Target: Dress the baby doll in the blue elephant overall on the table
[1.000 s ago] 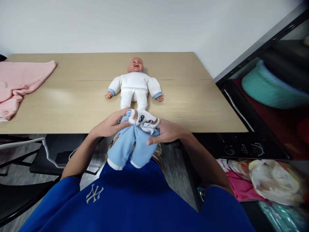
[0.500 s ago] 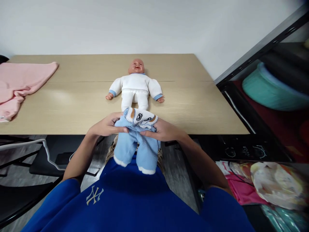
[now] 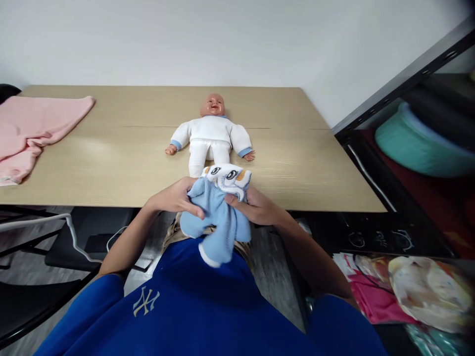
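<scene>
A small light-blue garment (image 3: 219,217) with a white cartoon-eyed patch hangs bunched between both my hands at the near edge of the wooden table (image 3: 111,163). My left hand (image 3: 177,197) grips its left side with closed fingers. On the right side, my right hand (image 3: 256,205) pinches the cloth. Just beyond, a baby doll (image 3: 212,134) in a white suit with blue cuffs lies on its back on the table, its legs pointing at my hands.
A pink cloth (image 3: 33,128) lies on the table's far left. A black metal shelf (image 3: 408,148) stands to the right with a teal bundle (image 3: 419,143) on it. Colourful packets (image 3: 401,287) sit low on the right. A white cable (image 3: 70,232) runs under the table.
The blue garment has been gathered tighter and lifted a little toward the doll's feet; its hanging legs have bunched together, and both hands have shifted slightly right.
</scene>
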`<action>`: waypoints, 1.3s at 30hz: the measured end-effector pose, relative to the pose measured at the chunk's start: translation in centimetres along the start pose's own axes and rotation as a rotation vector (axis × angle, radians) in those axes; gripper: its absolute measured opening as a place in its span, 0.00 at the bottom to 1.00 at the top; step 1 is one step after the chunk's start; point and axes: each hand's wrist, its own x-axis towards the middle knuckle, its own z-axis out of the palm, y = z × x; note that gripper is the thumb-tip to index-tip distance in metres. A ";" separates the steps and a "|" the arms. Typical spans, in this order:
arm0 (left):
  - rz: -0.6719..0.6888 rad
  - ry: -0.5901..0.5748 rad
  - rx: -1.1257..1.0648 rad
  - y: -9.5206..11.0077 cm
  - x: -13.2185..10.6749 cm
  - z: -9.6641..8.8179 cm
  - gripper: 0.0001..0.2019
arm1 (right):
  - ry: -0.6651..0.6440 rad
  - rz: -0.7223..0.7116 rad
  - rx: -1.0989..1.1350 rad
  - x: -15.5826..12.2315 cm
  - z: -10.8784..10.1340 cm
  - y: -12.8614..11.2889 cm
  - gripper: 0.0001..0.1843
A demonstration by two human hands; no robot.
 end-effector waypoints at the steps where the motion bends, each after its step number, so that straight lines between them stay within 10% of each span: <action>1: -0.011 0.001 -0.003 0.1 -0.1 0.1 0.30 | -0.018 0.031 0.014 0.2 0.1 0.1 0.29; 9: 0.009 0.144 0.017 1.1 -0.2 0.5 0.21 | -0.314 -0.054 -0.004 0.6 0.2 2.0 0.41; 18: 0.063 -0.218 0.033 -0.2 -0.2 -0.8 0.17 | -0.142 0.078 0.182 0.1 1.2 2.9 0.35; 26: -0.041 -0.032 -0.204 -3.1 -1.5 0.1 0.24 | -0.283 0.200 0.169 0.3 0.2 4.6 0.61; 39: -0.287 0.211 -0.495 -4.5 -3.3 1.6 0.40 | -0.024 0.359 0.478 -0.4 1.6 7.0 0.48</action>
